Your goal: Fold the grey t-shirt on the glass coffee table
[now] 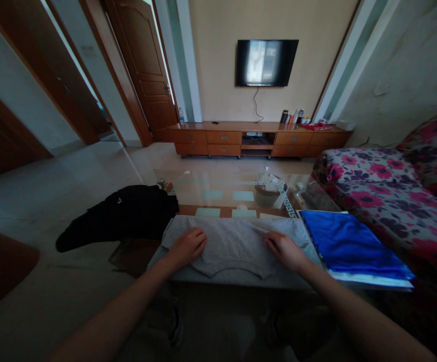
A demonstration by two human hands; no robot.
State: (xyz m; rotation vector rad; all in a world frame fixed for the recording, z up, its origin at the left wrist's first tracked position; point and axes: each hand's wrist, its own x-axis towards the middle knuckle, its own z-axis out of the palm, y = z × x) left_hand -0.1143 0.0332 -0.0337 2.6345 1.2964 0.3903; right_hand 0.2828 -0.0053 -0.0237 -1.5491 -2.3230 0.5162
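Observation:
A grey T-shirt (228, 246) lies spread on the glass coffee table (226, 203), its neckline towards me and its sides apparently folded in. On its left part rests my left hand (189, 246), fingers bent and pressed together on the cloth. My right hand (285, 250) is closed at the shirt's right part, with thumb and fingers pinching the fabric near a pale crease. The fingertips of both hands are partly hidden.
Left of the shirt lies a black garment (128, 213); at its right is a stack topped with shiny blue cloth (350, 244). A bowl (269, 193) stands at the table's far side. Beyond are a flowered sofa (376, 186) and a low wooden cabinet (224, 138).

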